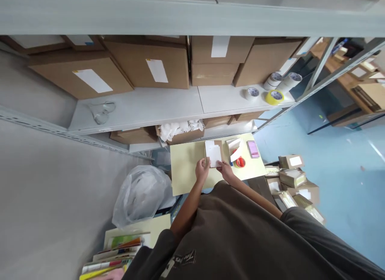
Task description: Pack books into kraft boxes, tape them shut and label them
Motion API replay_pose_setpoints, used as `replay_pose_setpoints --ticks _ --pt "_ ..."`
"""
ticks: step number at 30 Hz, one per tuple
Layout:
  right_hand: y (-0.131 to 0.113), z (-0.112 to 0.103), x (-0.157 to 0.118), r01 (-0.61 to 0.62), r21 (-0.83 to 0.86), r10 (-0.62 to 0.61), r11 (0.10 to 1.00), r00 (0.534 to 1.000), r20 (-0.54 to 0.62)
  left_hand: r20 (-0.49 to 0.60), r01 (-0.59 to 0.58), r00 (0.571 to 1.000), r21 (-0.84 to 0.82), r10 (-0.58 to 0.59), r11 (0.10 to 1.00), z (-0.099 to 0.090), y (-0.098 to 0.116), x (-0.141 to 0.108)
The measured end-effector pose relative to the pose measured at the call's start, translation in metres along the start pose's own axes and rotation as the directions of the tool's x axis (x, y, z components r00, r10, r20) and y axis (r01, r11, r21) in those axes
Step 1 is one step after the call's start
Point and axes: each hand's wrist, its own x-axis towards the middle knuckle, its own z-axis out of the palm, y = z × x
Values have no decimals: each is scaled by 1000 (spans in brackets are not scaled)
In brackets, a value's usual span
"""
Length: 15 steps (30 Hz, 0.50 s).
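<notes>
A small flat cardboard box with white paper on its top (214, 153) lies on the pale yellow table (186, 167). My left hand (202, 170) grips the near left corner of this box. At its near right corner, my right hand (225, 170) pinches the edge of the white paper or box; which of them cannot be made out. Just right of the box are a curled white sheet (235, 148) and a roll of red tape (240, 162). A pink pad (253, 149) is at the table's right side.
Behind the table stands a grey shelf (168, 107) with cartons (168, 67) and tape rolls (274, 97). A clear plastic bag (141, 195) bulges at the left. Small parcels (293, 177) are piled at the right, and a wall (54, 191) is at far left.
</notes>
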Motion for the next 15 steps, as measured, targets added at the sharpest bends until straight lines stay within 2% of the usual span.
replay_pose_setpoints --ticks 2,4,6,9,12,15 --pt "-2 -10 7 -32 9 32 999 999 21 115 154 983 -96 -142 983 13 2 9" --pt "-1 -18 14 -52 -17 53 998 998 26 201 179 967 -115 -154 977 24 3 16" --pt "2 -27 20 -46 -69 46 997 999 -1 181 181 969 -59 -167 982 33 5 20" --pt "7 -38 30 26 -195 -37 980 998 -54 126 203 969 72 -211 976 45 8 20" --pt "7 -46 41 126 -383 -172 915 981 -89 110 246 957 180 -268 952 54 9 19" --pt "5 -49 49 184 -498 -282 847 951 -128 99 280 945 242 -311 929 61 11 18"
